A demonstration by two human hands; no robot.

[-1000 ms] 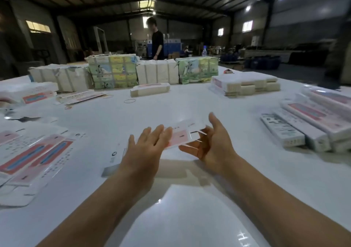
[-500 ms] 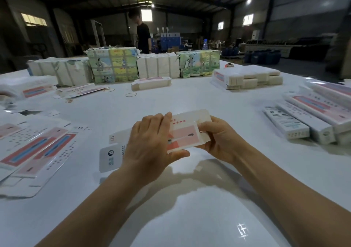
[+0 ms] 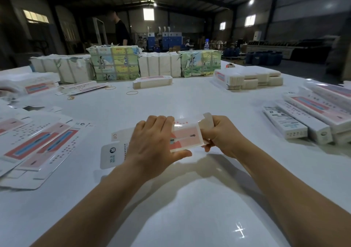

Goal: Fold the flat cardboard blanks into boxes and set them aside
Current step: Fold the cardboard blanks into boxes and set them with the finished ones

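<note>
A white and pink cardboard blank [image 3: 187, 137] is held just above the white table [image 3: 180, 102], half opened into a box shape. My left hand [image 3: 152, 144] grips its middle from above, thumb under the near edge. My right hand [image 3: 221, 133] pinches the right end, where a flap [image 3: 208, 120] stands up. The blank's left end [image 3: 112, 155] sticks out past my left hand. Flat blanks [image 3: 38, 144] lie spread at the left. Folded long boxes [image 3: 296, 125] lie side by side at the right.
Wrapped bundles [image 3: 114, 62] and white stacks [image 3: 248, 78] line the far side of the table. Rubber bands [image 3: 132, 92] lie loose near a small stack of blanks [image 3: 152, 81]. A person in black [image 3: 121, 31] stands beyond the table.
Both hands went from lying open at the blank to gripping it. The blank has come up off the table and its right end flap now stands up.
</note>
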